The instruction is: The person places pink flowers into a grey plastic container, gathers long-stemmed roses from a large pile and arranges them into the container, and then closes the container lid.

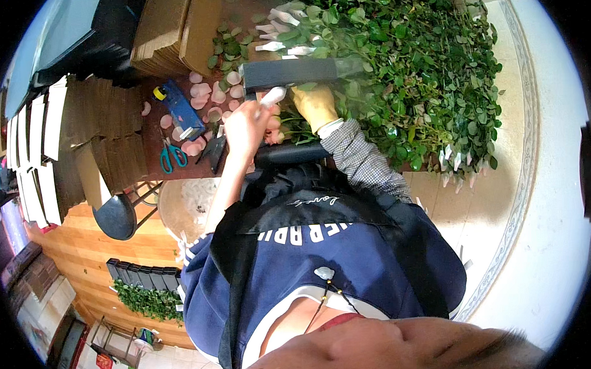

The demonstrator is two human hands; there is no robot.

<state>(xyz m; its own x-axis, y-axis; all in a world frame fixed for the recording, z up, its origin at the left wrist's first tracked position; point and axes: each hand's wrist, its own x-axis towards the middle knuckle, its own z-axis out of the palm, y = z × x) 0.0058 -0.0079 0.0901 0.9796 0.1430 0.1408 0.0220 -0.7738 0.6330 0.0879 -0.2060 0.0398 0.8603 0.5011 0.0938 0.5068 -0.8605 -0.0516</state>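
Note:
My left hand is bare and pinches a white sleeve that looks fitted over a flower bud. In a yellow glove, my right hand curls around what looks like a leafy rose stem just right of that sleeve; its fingertips are partly hidden by leaves. Pink rose heads lie on the table between my hands, their stems running right under the gloved hand. Beyond both hands sits a dark ribbed block. Farther off are several white-sleeved buds. A large heap of leafy rose stems covers the right side.
Pink petals, a blue tape dispenser and teal-handled scissors lie to the left. Cardboard stacks stand farther left. A dark padded bar lines the near edge. Below are a bin of white material and a stool.

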